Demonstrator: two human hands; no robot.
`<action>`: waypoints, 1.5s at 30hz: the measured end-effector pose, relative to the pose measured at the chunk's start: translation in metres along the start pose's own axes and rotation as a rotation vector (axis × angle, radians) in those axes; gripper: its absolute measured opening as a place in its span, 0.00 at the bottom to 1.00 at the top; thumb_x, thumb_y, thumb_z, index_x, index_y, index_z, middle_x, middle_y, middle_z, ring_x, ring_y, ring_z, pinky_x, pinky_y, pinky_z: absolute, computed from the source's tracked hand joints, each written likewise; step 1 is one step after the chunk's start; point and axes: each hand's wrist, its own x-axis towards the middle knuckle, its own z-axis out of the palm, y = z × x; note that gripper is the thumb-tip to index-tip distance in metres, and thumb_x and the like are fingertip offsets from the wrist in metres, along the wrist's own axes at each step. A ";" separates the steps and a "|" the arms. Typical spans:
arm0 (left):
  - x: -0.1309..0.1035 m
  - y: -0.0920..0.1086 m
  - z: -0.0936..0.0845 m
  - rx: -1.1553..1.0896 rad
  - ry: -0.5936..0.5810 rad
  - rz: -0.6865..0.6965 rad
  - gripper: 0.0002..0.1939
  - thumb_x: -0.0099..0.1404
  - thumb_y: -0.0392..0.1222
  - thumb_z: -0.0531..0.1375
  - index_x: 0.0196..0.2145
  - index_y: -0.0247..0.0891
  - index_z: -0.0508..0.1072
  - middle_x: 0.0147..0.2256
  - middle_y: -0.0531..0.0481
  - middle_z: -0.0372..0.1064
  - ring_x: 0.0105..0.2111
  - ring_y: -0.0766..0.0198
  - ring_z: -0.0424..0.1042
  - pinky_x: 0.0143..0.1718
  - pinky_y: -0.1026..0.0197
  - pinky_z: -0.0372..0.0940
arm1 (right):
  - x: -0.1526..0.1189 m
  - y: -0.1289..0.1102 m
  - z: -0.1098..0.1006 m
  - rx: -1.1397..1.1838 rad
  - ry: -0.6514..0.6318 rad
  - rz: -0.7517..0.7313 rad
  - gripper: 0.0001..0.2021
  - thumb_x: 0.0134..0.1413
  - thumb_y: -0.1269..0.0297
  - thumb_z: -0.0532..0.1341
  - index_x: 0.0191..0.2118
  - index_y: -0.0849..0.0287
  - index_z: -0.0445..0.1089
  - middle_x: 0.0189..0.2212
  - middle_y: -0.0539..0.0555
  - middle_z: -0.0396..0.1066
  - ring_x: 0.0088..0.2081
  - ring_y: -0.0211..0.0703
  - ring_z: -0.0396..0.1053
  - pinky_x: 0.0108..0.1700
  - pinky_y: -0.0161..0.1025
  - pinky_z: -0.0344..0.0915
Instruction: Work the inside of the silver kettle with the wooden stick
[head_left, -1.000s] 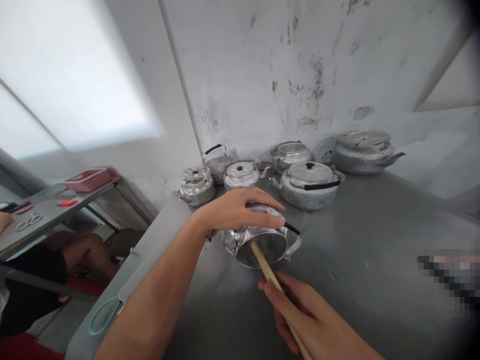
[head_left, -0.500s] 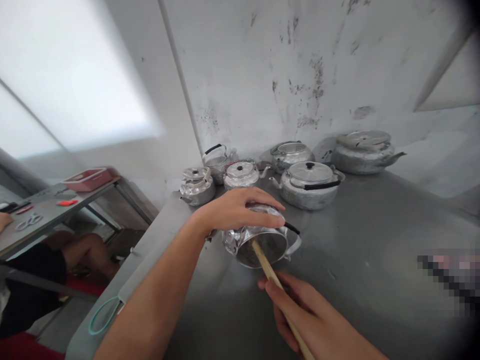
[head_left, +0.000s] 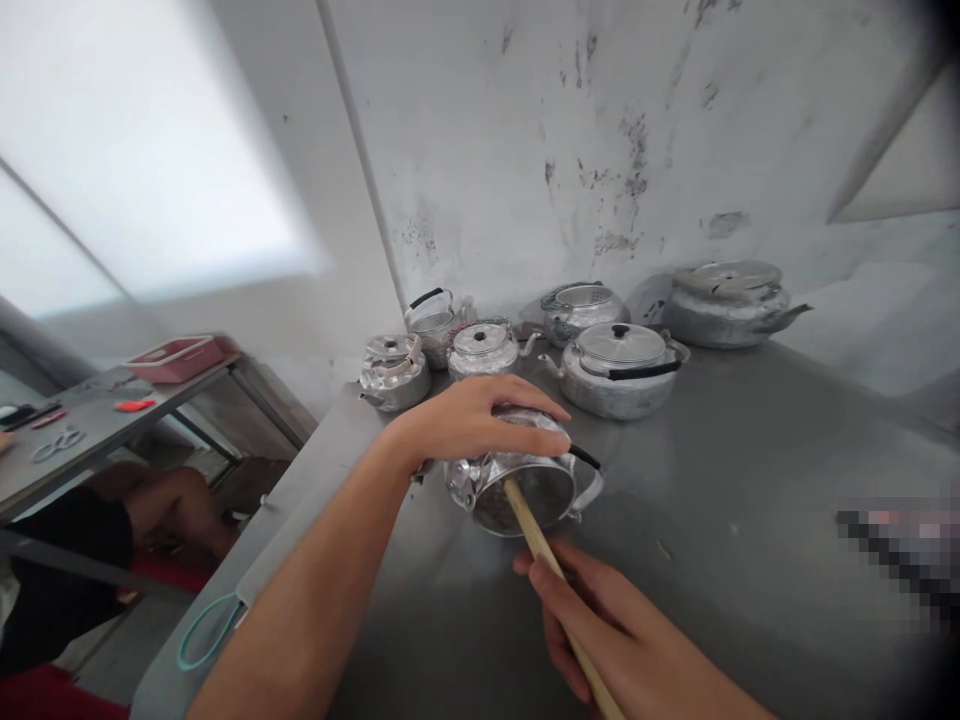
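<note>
A shiny, dented aluminium kettle [head_left: 480, 482] lies tipped on the grey table, its round opening facing me. My left hand [head_left: 480, 425] is laid over its upper side, fingers curved round the body and holding it steady. A wooden stick [head_left: 534, 532] slants into the opening, and its far tip is hidden inside or just at the inner wall; I cannot tell which. Around the stick's lower part my right hand [head_left: 592, 620] is closed. The kettle's black-gripped handle [head_left: 585, 457] hangs at the right of the opening.
Behind stand several kettles, among them a lidded kettle [head_left: 619, 372] and a large kettle [head_left: 724, 305] by the wall. At left, a second table [head_left: 161, 415] bears a pink basket [head_left: 176, 360] and scissors [head_left: 58, 444]; a person's leg [head_left: 176, 505] shows below. A teal loop [head_left: 210, 632] lies near my left forearm.
My right hand and the stick have shifted very slightly left. My left hand and the kettle stay where they were. The other person's hand at the left edge has drawn mostly out of view.
</note>
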 end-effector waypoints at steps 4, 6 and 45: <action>0.000 -0.001 -0.001 -0.005 0.001 0.000 0.22 0.66 0.57 0.64 0.55 0.49 0.79 0.60 0.51 0.69 0.60 0.52 0.67 0.58 0.59 0.62 | 0.001 0.002 0.001 -0.002 0.000 -0.003 0.21 0.67 0.41 0.52 0.38 0.55 0.67 0.20 0.44 0.62 0.20 0.35 0.60 0.22 0.31 0.59; 0.000 -0.001 -0.001 -0.005 0.001 0.001 0.22 0.66 0.57 0.64 0.55 0.48 0.79 0.61 0.51 0.69 0.60 0.52 0.67 0.58 0.59 0.62 | 0.001 0.004 0.002 0.029 0.009 -0.057 0.23 0.65 0.39 0.51 0.39 0.55 0.67 0.20 0.44 0.61 0.21 0.35 0.60 0.24 0.32 0.60; 0.000 -0.001 -0.005 -0.014 -0.027 -0.005 0.23 0.66 0.55 0.66 0.56 0.48 0.78 0.62 0.51 0.67 0.62 0.52 0.65 0.60 0.58 0.61 | -0.001 0.003 0.004 0.138 0.014 0.151 0.19 0.71 0.44 0.46 0.41 0.54 0.63 0.23 0.44 0.61 0.17 0.31 0.56 0.19 0.29 0.57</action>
